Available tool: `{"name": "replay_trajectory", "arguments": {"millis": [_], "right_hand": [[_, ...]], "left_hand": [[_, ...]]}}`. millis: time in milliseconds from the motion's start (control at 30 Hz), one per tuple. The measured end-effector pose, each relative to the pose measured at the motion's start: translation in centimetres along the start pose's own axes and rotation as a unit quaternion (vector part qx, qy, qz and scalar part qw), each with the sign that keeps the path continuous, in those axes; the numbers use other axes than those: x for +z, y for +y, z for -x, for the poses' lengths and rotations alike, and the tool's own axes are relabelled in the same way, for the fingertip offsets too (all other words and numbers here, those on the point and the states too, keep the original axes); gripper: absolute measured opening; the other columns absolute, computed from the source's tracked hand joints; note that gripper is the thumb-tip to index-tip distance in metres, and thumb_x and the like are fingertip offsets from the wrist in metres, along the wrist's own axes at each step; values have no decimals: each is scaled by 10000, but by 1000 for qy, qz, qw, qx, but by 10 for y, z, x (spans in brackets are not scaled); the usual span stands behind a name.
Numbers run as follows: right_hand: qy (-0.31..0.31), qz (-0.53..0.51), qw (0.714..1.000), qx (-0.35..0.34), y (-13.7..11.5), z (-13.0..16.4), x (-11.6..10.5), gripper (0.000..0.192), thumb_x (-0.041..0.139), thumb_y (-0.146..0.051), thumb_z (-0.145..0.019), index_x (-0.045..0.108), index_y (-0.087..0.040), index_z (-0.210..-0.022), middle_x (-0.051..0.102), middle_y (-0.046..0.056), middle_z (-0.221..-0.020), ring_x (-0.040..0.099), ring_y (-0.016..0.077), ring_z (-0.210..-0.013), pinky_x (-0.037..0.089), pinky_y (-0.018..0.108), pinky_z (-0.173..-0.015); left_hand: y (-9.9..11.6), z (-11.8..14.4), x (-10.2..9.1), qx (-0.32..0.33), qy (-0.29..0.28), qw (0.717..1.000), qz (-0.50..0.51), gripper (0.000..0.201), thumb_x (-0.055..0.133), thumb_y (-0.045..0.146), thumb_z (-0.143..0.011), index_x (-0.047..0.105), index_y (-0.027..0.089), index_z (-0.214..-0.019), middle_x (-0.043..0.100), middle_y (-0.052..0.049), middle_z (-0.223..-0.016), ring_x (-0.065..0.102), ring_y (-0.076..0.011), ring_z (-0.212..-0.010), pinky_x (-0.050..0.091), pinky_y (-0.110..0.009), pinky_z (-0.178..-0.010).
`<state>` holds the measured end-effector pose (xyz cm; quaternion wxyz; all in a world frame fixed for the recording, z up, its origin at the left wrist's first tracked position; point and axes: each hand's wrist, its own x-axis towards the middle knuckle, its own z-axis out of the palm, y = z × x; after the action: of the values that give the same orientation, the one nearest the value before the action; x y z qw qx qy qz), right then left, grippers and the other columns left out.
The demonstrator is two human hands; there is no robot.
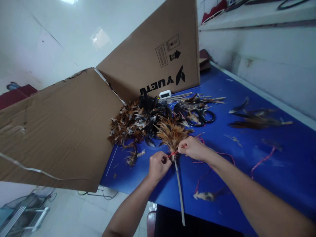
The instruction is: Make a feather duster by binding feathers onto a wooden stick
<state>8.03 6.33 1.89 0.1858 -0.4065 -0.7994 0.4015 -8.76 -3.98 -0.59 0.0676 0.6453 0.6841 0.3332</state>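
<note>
A thin pale stick (179,191) lies over the blue table (271,171), with a fan of brown and orange feathers (171,131) bunched at its far end. A red string (172,153) is wound where the feathers meet the stick. My left hand (158,166) pinches the string from the left. My right hand (194,148) pinches it from the right, close against the feather bunch. The string trails off to the right across the table.
A pile of brown, black and white feathers (133,123) lies behind the hands. Black scissors (203,118) and a small white device (165,94) sit near a large cardboard box (153,56). A cardboard flap (56,128) stands on the left. Loose feathers (256,121) lie right.
</note>
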Motion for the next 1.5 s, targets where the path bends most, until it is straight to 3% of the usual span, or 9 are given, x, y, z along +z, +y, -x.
{"name": "replay_trajectory", "arguments": {"millis": [167,267,500,633,800,900,1067,1333,1500], "right_hand": [[-40,-46,998,-25,8,-1,3,140,552,-235,-638,671,-168,-607,512,-34,-446,490,99,-432,328,204,-455],[-46,-93,994,-33,10,0,4,149,549,-267,-656,653,-164,-624,484,-46,-435,490,98,-398,346,201,-434],[-54,-124,989,-63,14,1,1,171,565,-303,-672,654,-157,-663,534,-32,-503,484,99,-416,355,212,-436],[-19,-78,990,-119,10,2,-4,173,552,-291,-709,668,-165,-680,564,-19,-537,486,111,-508,347,225,-497],[61,-5,976,-209,-9,9,-7,192,496,-260,-800,671,-194,-756,631,6,-713,550,134,-647,395,252,-607],[158,48,950,-264,-17,14,-5,221,450,-232,-854,668,-204,-829,635,36,-831,571,161,-786,422,277,-714],[274,93,904,-313,-23,20,0,253,404,-213,-899,656,-199,-902,634,70,-861,568,192,-865,435,309,-790],[301,41,898,-316,-25,19,1,244,418,-252,-899,657,-205,-901,638,62,-843,579,188,-832,443,323,-804],[306,0,903,-303,-20,15,-1,192,461,-265,-873,643,-209,-857,635,53,-830,579,187,-823,439,316,-802]], "left_hand": [[2,0,-4,-163,-118,958,206,273,446,346,-813,595,141,-917,614,-14,-677,521,-85,-426,392,-191,-407],[12,-4,-4,-175,-147,954,192,382,434,467,-822,580,148,-973,623,-22,-735,500,-81,-390,357,-193,-370],[28,-13,0,-70,-72,994,-30,171,530,296,-765,566,171,-654,555,9,-573,516,-130,-564,373,-233,-546],[24,-8,-2,-93,-27,993,70,212,466,336,-823,532,167,-714,535,19,-578,514,-114,-535,411,-228,-536],[26,2,-10,-188,-38,940,284,302,468,477,-812,440,178,-833,554,24,-640,525,-94,-417,450,-219,-396],[31,8,-23,-196,-65,923,325,320,486,492,-805,396,187,-849,570,28,-630,494,-83,-357,419,-200,-335],[35,26,-58,-172,-98,949,244,280,496,457,-813,414,189,-811,541,48,-549,389,-48,-302,281,-136,-276],[34,63,-106,-200,-115,961,151,199,504,394,-810,450,202,-805,485,70,-515,370,-57,-317,267,-151,-305],[28,75,-138,-101,-38,994,-13,113,475,307,-839,518,202,-836,528,43,-569,483,-93,-474,347,-185,-452]]}}
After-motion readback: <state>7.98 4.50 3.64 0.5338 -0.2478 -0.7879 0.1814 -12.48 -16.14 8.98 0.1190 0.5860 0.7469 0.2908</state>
